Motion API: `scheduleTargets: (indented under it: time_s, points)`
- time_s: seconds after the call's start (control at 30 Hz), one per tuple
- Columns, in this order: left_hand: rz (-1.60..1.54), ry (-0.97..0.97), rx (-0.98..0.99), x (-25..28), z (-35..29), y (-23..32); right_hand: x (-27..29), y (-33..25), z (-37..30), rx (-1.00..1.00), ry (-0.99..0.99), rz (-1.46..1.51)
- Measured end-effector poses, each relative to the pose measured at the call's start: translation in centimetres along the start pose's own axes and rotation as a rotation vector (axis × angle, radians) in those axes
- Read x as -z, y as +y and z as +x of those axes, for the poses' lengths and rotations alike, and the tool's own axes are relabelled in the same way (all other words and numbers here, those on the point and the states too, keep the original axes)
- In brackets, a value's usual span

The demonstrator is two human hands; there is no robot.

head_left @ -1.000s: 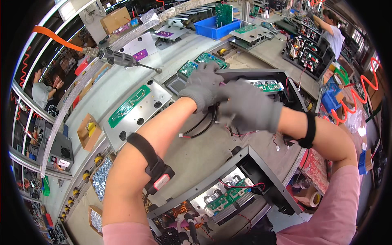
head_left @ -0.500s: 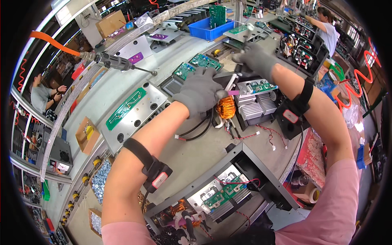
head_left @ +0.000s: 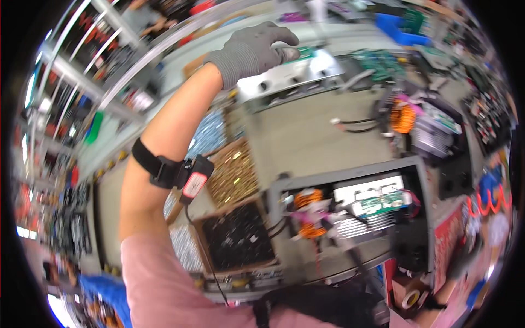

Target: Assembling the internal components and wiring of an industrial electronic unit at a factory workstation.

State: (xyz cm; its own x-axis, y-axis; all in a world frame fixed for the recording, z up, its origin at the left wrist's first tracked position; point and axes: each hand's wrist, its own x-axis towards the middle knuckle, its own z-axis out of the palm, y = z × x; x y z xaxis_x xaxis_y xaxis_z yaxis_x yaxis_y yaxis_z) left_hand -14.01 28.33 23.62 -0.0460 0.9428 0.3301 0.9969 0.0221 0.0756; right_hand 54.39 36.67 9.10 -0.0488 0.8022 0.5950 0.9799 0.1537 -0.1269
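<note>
My left hand [head_left: 257, 50], in a grey glove, reaches over the left end of a silvery metal plate [head_left: 260, 92] that carries a green circuit board [head_left: 306, 54]. Its index finger and thumb stand apart with nothing visible between them. Low at the right edge, my right hand [head_left: 466, 259] is a grey smear beside the bench, so its fingers cannot be made out. Nearest me lies an open dark metal housing [head_left: 350, 170] with orange copper coils [head_left: 311, 230] and a green board [head_left: 383, 203] inside. Farther right sits a second unit with an orange coil [head_left: 403, 117] and grey heatsink [head_left: 432, 136].
Boxes of brass-coloured fasteners [head_left: 234, 174], black screws [head_left: 235, 235] and silvery parts [head_left: 209, 134] stand left of the housing. A blue bin [head_left: 399, 30] is at the back right. A coiled red hose [head_left: 489, 205] hangs at the right edge.
My left hand has left the far unit and moved leftward over the metal plate. My right hand has drawn back from that unit to the lower right. The view has turned left.
</note>
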Motion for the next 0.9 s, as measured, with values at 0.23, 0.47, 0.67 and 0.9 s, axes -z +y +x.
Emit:
scheduleTargets:
  time_s: [0.23,0.47,0.67,0.9]
  points:
    - [-0.171,-0.314,0.522,-1.5,-20.8,-6.2,-2.5,11.8,-7.9,-0.391,-0.440,-0.360]
    - [-0.185,-0.228,0.959,-6.2,-32.0,-6.8,-2.9,13.9,-5.9,-0.400,-0.657,0.269]
    - [0.142,-0.217,0.954,-11.2,-32.0,-6.4,-0.5,6.0,-4.9,-0.519,-0.190,0.463]
    - [0.189,-0.119,0.922,-13.0,-31.9,-6.5,8.5,-3.6,-1.8,-0.430,-0.177,0.543]
